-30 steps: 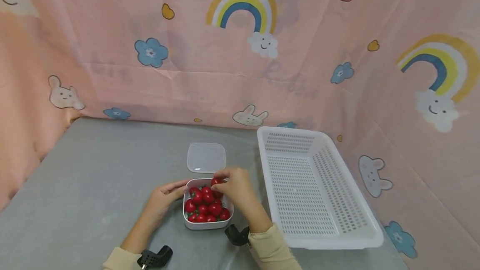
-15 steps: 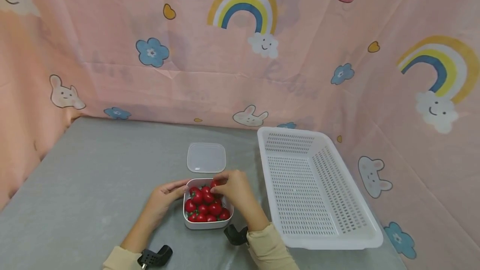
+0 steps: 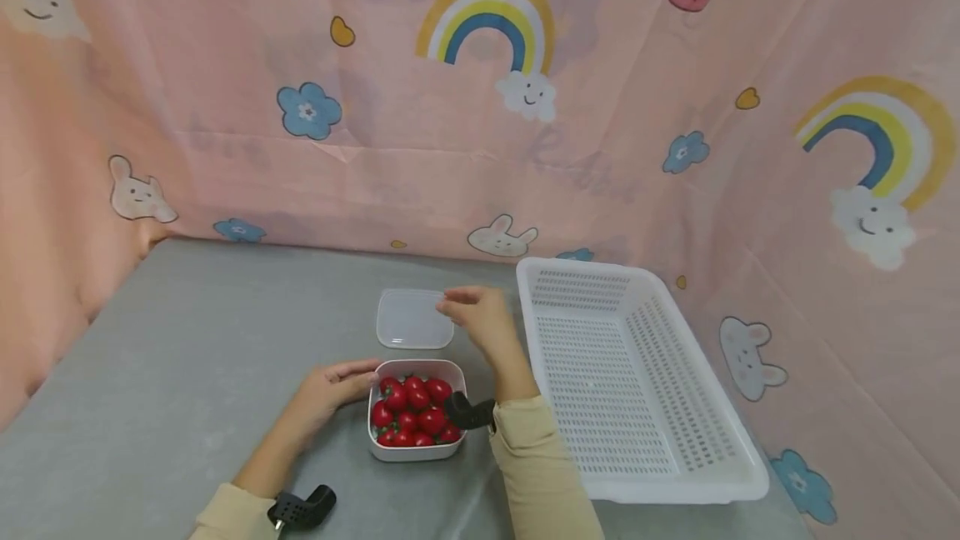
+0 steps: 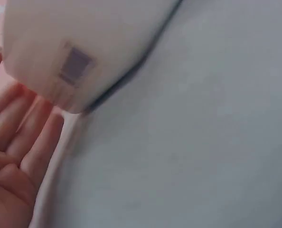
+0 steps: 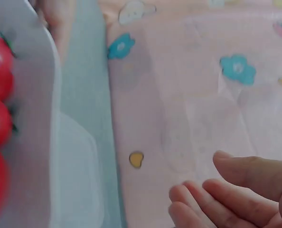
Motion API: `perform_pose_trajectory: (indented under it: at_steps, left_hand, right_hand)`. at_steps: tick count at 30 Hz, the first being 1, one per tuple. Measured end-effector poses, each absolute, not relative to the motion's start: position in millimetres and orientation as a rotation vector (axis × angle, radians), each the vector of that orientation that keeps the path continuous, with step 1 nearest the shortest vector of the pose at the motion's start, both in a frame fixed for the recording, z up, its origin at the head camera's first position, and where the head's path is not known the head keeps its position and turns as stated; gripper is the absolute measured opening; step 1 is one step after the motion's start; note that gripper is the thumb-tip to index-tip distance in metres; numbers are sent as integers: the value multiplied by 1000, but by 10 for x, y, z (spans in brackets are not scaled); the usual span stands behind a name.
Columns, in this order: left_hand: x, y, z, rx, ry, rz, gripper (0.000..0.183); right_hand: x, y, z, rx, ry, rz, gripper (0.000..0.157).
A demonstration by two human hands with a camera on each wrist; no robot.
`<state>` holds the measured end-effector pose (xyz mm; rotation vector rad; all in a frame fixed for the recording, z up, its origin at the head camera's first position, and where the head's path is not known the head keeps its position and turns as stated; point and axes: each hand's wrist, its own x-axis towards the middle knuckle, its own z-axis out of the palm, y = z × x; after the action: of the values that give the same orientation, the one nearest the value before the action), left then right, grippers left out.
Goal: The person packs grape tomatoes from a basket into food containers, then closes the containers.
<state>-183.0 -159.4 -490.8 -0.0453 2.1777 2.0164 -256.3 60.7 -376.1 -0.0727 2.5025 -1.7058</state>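
A white square container (image 3: 415, 454) filled with red cherry tomatoes (image 3: 415, 397) stands on the table. My left hand (image 3: 330, 394) rests against its left back corner, the thumb at the rim. In the left wrist view the fingers (image 4: 34, 126) stretch out against the container's outer wall (image 4: 112, 38). My right hand (image 3: 483, 319) is past the container, beside the right edge of a clear lid (image 3: 412, 321). Nothing sits between its thumb (image 5: 255, 173) and loosely bent fingers in the right wrist view. The black right wrist camera (image 3: 468, 412) hides some tomatoes at the right.
A large white slotted basket (image 3: 600, 390) stands on the right of the grey table (image 3: 225, 340), close beside the right forearm. A pink patterned cloth (image 3: 375, 148) hangs behind the table and along its sides.
My right hand has let go of a tomato at the container's back right corner and moved away from me to the lid's edge. The left hand has stayed at the container.
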Motion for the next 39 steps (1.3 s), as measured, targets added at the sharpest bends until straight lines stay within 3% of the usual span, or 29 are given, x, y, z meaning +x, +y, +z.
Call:
perform_pose_trajectory:
  at_steps: [8, 14, 17, 21, 24, 29, 39]
  left_hand:
    - [-2173, -1782, -4485, -50, 2302, 1851, 53]
    - [-2537, -1956, -4250, -14, 2202, 1877, 65]
    - [-2689, -1961, -4288, -36, 2157, 1872, 63]
    - [-2838, -1899, -4396, -90, 2126, 1844, 61]
    - [-2900, -1849, -4440, -127, 2134, 1811, 61]
    - [-2937, -1775, -4475, -143, 2130, 1789, 57]
    - [-2963, -1665, -4558, -230, 2202, 1760, 55]
  right_hand:
    - [-3050, 699, -3738, 35, 2324, -1650, 32]
    - [-3220, 747, -3893, 149, 2292, -1641, 30]
    - [-3317, 781, -4080, 201, 2279, -1586, 27]
    - [-3848, 949, -4772, 261, 2175, -1534, 23]
    - [-4037, 971, -4962, 315, 2102, -1542, 25]
    - [-3585, 812, -4447, 388, 2118, -1516, 25]
    - [-3444, 731, -4351, 472, 2087, -1569, 27]
